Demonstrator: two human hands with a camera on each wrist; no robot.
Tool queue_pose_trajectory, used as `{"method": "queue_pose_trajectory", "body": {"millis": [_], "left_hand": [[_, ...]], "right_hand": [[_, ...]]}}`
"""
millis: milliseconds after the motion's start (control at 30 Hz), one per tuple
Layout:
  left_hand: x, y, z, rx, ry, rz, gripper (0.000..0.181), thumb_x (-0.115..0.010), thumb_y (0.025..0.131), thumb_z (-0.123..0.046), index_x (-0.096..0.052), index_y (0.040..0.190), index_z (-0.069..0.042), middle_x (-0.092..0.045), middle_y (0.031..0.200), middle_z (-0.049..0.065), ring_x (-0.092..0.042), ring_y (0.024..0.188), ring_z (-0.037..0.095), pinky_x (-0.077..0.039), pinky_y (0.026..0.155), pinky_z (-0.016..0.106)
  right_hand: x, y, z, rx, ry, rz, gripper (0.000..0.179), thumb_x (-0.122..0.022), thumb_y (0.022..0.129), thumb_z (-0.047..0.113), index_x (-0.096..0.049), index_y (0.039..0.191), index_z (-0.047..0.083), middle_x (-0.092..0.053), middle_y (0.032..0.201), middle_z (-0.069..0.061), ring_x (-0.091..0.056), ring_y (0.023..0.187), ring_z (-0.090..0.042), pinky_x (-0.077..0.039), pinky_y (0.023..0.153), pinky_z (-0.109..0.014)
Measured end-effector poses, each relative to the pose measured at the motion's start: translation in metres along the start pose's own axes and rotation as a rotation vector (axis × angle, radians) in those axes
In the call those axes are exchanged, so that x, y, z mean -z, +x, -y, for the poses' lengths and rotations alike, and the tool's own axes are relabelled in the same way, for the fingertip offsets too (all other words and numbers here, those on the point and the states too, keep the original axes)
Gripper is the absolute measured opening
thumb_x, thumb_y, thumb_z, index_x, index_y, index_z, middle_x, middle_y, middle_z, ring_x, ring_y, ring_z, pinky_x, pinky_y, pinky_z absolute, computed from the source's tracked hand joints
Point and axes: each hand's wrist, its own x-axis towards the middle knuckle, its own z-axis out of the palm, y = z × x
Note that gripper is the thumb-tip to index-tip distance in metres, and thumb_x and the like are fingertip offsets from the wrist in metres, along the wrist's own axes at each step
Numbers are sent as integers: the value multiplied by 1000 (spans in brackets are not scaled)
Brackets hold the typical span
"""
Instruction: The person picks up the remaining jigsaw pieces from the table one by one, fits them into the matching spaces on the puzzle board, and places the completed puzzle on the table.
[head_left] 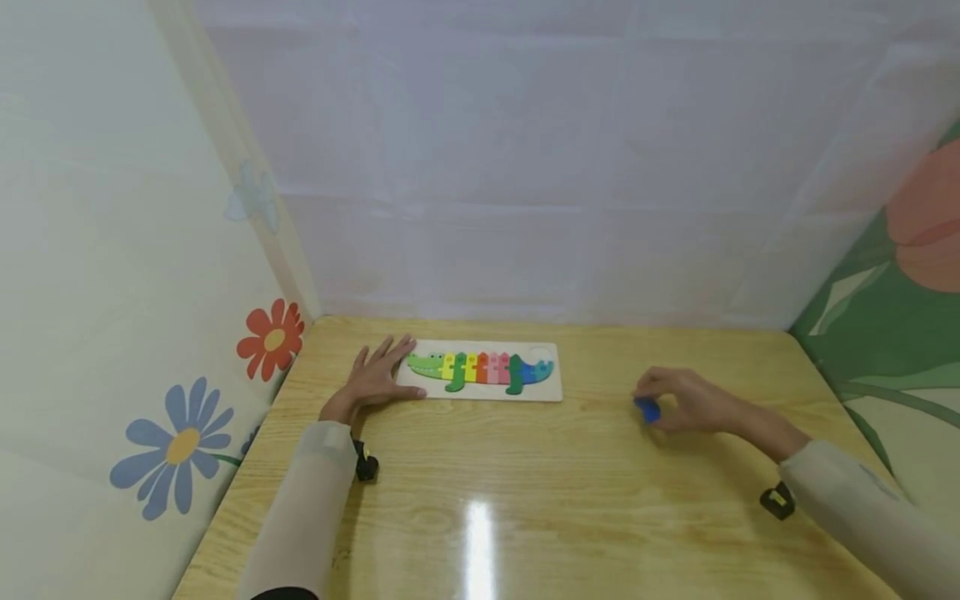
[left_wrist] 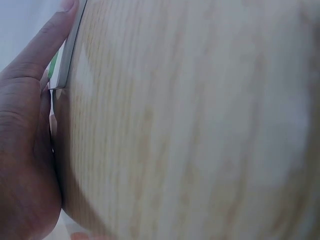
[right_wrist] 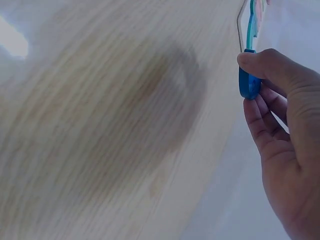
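A wooden crocodile puzzle board (head_left: pixel 480 393) lies toward the back of the table, with colored pieces forming the green head, a yellow, red and pink body and a blue tail. Near the tail tip, a curved outline of bare board shows. My left hand (head_left: pixel 378 379) rests at the board's left end, fingers spread, thumb on its lower edge. Off to the right of the board, my right hand (head_left: pixel 693 402) pinches a blue puzzle piece (head_left: pixel 648 409) between thumb and fingertips. In the right wrist view the blue piece (right_wrist: pixel 249 77) is held above the table.
The wood-grain table (head_left: pixel 525 475) reaches back to a pale wall (head_left: pixel 480 167). Floral panels stand at the left (head_left: pixel 180 446) and right sides. A bright light reflection lies on the tabletop at the front.
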Motion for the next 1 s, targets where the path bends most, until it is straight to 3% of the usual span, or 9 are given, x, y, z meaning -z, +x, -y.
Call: {"method": "queue_pose_trajectory", "body": {"millis": [200, 600, 1000], "left_hand": [[0, -1, 0, -5, -1, -4, 114, -84, 85, -57, -24, 170, -11, -15, 178, 12, -4, 164, 41, 8, 125, 68], [-1, 0, 2, -19, 19, -8, 115, -83, 85, -59, -23, 170, -11, -15, 178, 12, -5, 163, 41, 7, 125, 68], [-2, 0, 4, -26, 6, -12, 118, -83, 82, -63, -22, 171, -12, -15, 178, 11, -5, 163, 41, 7, 125, 69]], "right_hand": [[0, 12, -3, 41, -5, -47, 43, -91, 72, -5, -78, 113, -7, -70, 106, -7, -71, 91, -21, -63, 78, -38], [4, 37, -11, 39, -91, -86, 43, -90, 72, -3, -78, 114, -7, -71, 106, -11, -72, 92, -26, -63, 79, -44], [9, 61, -13, -57, -52, -51, 44, -90, 75, -3, -77, 118, -6, -72, 112, -13, -71, 99, -30, -61, 87, -49]]}}
